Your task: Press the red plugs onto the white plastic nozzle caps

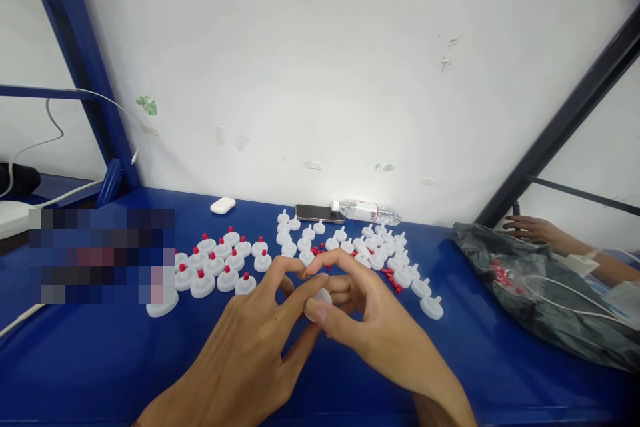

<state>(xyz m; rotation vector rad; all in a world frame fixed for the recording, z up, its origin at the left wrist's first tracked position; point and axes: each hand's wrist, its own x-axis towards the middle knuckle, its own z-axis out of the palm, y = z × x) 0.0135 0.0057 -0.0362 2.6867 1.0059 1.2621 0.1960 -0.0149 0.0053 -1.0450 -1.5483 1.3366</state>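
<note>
Close in front of me, my right hand (373,313) pinches a small white plastic nozzle cap (324,295), its thumb lying across the round base. My left hand (270,320) meets it from the other side, its fingers closed around the same cap. The cap's spout is hidden by the fingers, and I cannot make out whether a red tip is there. Left of the hands stand several white caps with red tips (227,275) on their spouts. Beyond and to the right is a group of bare-spouted white caps (431,307), with loose red tips (393,280) scattered among them.
At the wall lie a phone (313,213), a clear plastic bottle (370,211) on its side and a white earbud case (223,205). A dark plastic bag (475,253) holds red pieces on the right. Another person's hand (533,227) rests behind it. A blurred-out patch covers the left.
</note>
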